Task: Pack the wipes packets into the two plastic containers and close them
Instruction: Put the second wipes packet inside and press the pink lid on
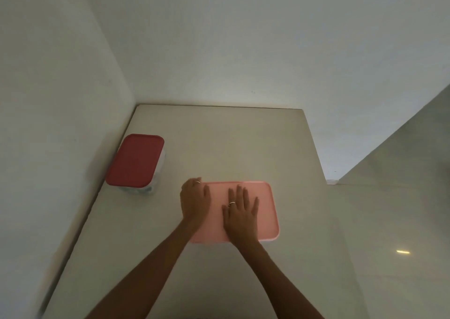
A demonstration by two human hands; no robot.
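The pink lid (255, 204) looks like smooth matt plastic; the dark red lid (136, 160) likewise, over a clear plastic container (155, 184). The pale bench (231, 143) is smooth with a dull sheen, the floor (401, 233) glossy

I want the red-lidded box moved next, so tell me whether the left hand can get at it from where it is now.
Probably yes. The left hand rests on the pink lid's left edge, and the red-lidded container sits to its left near the wall, with only bare table between them.
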